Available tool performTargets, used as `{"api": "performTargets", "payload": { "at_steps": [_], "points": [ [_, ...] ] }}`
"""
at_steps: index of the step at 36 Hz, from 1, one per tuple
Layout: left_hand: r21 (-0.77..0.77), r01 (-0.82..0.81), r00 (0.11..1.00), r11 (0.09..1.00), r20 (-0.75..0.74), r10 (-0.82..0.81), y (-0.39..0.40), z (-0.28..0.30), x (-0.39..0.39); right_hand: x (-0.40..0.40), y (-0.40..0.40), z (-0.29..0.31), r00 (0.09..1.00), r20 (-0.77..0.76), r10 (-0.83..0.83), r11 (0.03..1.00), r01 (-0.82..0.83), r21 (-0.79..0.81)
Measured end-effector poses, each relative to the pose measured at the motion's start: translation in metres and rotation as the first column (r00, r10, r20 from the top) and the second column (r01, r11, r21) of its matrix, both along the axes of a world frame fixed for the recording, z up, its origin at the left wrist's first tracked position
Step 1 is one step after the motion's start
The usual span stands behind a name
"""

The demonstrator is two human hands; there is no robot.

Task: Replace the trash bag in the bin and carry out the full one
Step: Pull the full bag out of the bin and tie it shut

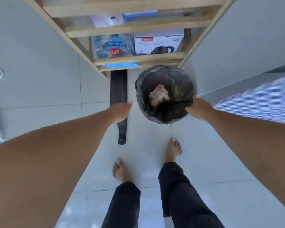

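A round bin lined with a black trash bag (179,83) stands on the tiled floor, seen from above. Crumpled paper and wrapper trash (158,95) lies inside it. My right hand (199,109) grips the bag's edge at the near right side of the rim. My left hand (121,111) hovers just left of the bin, fingers loosely together, holding nothing. A folded black bag (119,89) lies flat on the floor to the left of the bin, partly under my left hand.
A wooden shelf unit (138,57) stands behind the bin, holding a blue pack (113,46) and a kettle box (158,43). A blue checked cloth surface (260,102) is at the right. My bare feet (174,149) stand on pale floor tiles.
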State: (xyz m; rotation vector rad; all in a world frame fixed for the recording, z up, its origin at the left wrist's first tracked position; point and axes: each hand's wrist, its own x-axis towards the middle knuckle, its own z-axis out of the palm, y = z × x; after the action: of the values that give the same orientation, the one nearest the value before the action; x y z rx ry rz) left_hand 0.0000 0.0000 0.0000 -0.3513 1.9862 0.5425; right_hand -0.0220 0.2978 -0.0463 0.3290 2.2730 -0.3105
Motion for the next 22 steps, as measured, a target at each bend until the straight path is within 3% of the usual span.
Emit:
{"api": "performTargets", "payload": {
  "at_steps": [2,5,11,14,16,19,22],
  "points": [
    [-0.007,-0.127,0.992,0.992,0.001,0.127,0.005,-0.017,-0.006,-0.001,0.005,-0.021,0.993,-0.046,-0.110,0.994,0.111,0.021],
    [0.020,-0.320,0.947,0.947,0.045,0.319,0.018,-0.078,-0.019,-0.004,0.013,-0.069,0.912,0.020,-0.410,0.911,0.410,-0.030],
    [0.226,-0.631,0.767,0.742,0.036,0.641,0.042,-0.143,-0.042,-0.011,0.035,-0.127,0.652,0.226,-0.724,0.588,0.754,-0.293],
    [0.236,-0.682,0.710,0.692,-0.012,0.704,0.057,-0.156,-0.045,-0.009,0.041,-0.136,0.579,0.293,-0.761,0.460,0.800,-0.384],
    [0.167,-0.718,0.683,0.676,-0.019,0.730,0.054,-0.168,-0.034,-0.009,0.041,-0.136,0.592,0.273,-0.758,0.480,0.790,-0.381],
    [0.101,-0.764,0.641,0.637,0.008,0.767,0.025,-0.225,-0.008,-0.012,0.039,-0.130,0.687,0.214,-0.695,0.589,0.714,-0.378],
    [0.151,-0.860,0.508,0.487,0.168,0.845,0.020,-0.192,0.011,-0.016,0.032,-0.118,0.644,0.277,-0.713,0.494,0.742,-0.454]
  ]
}}
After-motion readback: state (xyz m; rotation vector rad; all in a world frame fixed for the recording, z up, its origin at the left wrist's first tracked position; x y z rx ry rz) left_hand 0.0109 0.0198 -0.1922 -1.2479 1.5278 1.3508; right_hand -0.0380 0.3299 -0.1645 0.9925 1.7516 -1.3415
